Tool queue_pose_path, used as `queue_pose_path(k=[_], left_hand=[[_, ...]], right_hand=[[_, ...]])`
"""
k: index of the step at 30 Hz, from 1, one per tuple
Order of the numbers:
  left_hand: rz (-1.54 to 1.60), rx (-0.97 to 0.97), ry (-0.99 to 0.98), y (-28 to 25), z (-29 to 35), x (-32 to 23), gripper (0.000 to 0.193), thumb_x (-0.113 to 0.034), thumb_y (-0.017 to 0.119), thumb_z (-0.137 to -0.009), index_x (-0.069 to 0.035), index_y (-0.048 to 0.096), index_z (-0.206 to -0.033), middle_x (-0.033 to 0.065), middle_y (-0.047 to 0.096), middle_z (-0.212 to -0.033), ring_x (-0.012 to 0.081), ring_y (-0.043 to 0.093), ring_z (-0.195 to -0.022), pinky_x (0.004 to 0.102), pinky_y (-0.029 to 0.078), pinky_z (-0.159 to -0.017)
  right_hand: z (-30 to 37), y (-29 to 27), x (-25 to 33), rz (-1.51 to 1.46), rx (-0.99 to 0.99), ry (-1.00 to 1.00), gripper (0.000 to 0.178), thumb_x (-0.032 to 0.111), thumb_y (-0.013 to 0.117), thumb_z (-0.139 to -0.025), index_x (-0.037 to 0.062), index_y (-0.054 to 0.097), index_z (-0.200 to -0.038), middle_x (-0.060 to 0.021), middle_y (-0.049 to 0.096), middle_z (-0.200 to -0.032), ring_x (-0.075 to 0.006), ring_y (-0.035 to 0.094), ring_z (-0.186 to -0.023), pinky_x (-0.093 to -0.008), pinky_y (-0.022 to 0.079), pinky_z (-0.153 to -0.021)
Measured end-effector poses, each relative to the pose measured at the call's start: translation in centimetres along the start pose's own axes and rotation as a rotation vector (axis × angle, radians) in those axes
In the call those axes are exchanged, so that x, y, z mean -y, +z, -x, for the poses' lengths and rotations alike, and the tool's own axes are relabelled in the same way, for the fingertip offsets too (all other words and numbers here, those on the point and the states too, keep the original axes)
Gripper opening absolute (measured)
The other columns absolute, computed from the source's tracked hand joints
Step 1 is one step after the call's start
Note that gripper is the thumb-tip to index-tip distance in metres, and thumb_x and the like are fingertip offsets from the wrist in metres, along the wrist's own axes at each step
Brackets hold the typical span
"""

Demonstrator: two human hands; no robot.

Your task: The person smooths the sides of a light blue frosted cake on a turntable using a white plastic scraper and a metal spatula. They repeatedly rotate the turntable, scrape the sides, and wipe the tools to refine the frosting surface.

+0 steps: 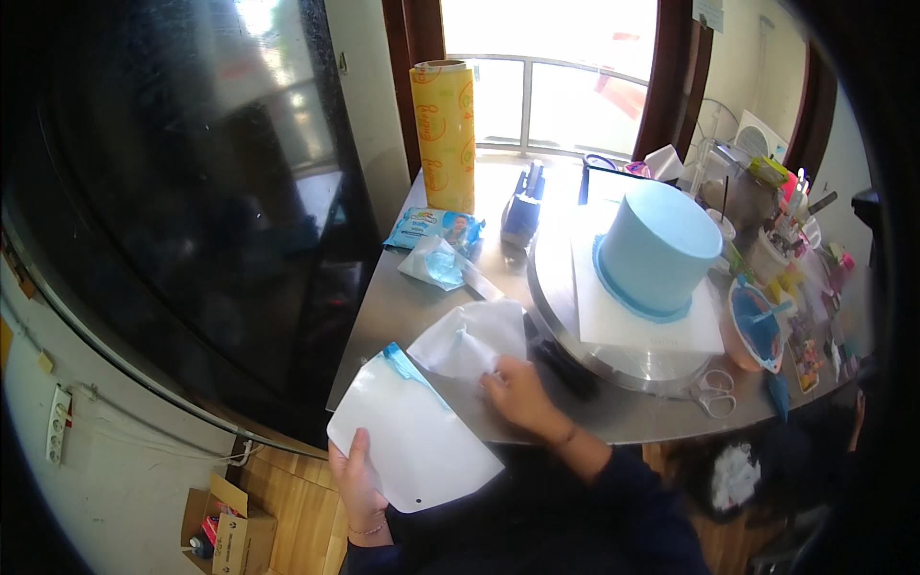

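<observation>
My left hand (357, 479) grips a flat white scraper sheet (420, 446) by its lower left side. The sheet has rounded corners, a small hole near the bottom and blue cream along its top edge. My right hand (522, 394) pinches a thin, crumpled white wipe (470, 342) beside that creamed edge. Whether wipe and sheet touch is unclear. Beyond my right hand a smooth light-blue cake (661, 244) stands on a white board (599, 321), on a round metal turntable (553, 326).
A tall yellow film roll (444, 144), a wipes packet (431, 230) and a crumpled blue-stained wipe (436, 265) lie at the back left of the metal table (369, 326). White-handled scissors (715, 394) and a bowl of blue cream (757, 326) sit right. A carton (240, 541) is on the floor.
</observation>
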State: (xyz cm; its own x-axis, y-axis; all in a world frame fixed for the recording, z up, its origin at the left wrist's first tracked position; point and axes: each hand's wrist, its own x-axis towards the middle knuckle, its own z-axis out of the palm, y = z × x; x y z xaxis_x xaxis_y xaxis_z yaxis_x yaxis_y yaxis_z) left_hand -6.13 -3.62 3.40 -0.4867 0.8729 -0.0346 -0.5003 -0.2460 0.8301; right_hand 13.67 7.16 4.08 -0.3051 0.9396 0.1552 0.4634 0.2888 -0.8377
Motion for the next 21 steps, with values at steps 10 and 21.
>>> queue_pose_path(k=[10, 21], left_hand=[[-0.075, 0.032, -0.032, 2.4, -1.5, 2.5, 0.033, -0.007, 0.05, -0.084, 0.0, 0.04, -0.115, 0.0099, 0.049, -0.111, 0.0169, 0.048, -0.1, 0.0303, 0.036, -0.089], [-0.443, 0.238, 0.034, 1.3, 0.3, 0.2, 0.04, -0.01, 0.058, -0.079, 0.0, 0.041, -0.114, 0.0093, 0.051, -0.105, 0.0158, 0.047, -0.093, 0.0278, 0.035, -0.086]], right_hand=[[0.8, -2.1, 2.1, -0.808, 0.162, 0.059, 0.032, 0.014, 0.066, -0.074, -0.0022, 0.056, -0.099, -0.0076, 0.059, -0.089, -0.0124, 0.054, -0.083, -0.0265, 0.044, -0.073], [-3.2, -0.1, 1.5, -0.62, -0.035, -0.109, 0.035, 0.015, 0.075, -0.065, 0.0039, 0.057, -0.093, -0.0042, 0.059, -0.087, -0.0099, 0.053, -0.081, -0.027, 0.043, -0.072]])
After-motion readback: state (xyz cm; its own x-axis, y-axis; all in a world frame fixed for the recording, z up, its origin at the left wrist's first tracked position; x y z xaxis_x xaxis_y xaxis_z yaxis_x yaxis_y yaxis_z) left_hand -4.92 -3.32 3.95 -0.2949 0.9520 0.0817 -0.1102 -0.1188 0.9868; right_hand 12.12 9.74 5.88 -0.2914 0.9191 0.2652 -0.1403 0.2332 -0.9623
